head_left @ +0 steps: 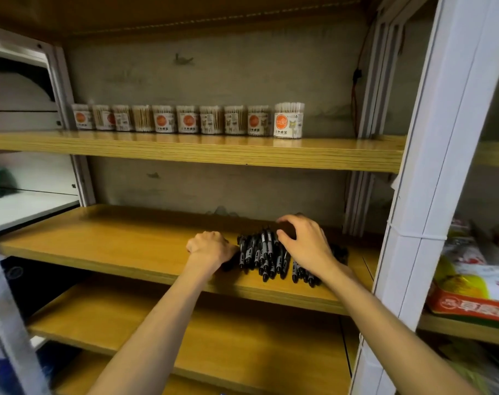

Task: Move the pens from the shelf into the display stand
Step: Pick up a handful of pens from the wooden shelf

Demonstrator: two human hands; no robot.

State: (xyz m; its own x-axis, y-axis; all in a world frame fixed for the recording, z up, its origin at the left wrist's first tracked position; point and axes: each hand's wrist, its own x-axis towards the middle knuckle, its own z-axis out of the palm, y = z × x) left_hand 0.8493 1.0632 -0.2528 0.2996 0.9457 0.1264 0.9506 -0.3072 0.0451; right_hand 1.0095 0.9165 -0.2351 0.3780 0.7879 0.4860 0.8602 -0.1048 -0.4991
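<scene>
Pens [267, 256]: black, loose heap on the middle wooden shelf [106, 238], right of centre, lying roughly front to back; a few reach the front edge.
Left hand [211, 248]: at the left flank of the heap, knuckles up, fingers curled under. Touching the outermost pens; whether any pen is actually enclosed cannot be told, fingertips hidden.
Right hand [306, 242]: arched over the right and rear part of the heap, fingers spread and bent in a claw, thumb pointing toward the pens. Nothing plainly gripped; palm appears raised off the pile, and some pens hidden beneath it.
Display stand: not in view. Location unknown from this view.
Step in hand: judged as gathering, both hands bracketing the heap from either side to bunch it before lifting. No pen lifted off the board yet, so task at its start.
Next move calls for: closing both hands inward so the pens stack into one bundle, then a firm wrap around the middle of the barrels. Round, smooth barrels likely to roll and slip out at the ends; a smaller handful probably safer than the whole heap.
Risk: strays near the front edge may roll off onto the lower shelf [242, 352].
Surroundings: row of cotton swab tubs [288, 120] on the upper shelf, well apart from the hands; packaged goods [476, 283] in the bay to the right.
</scene>
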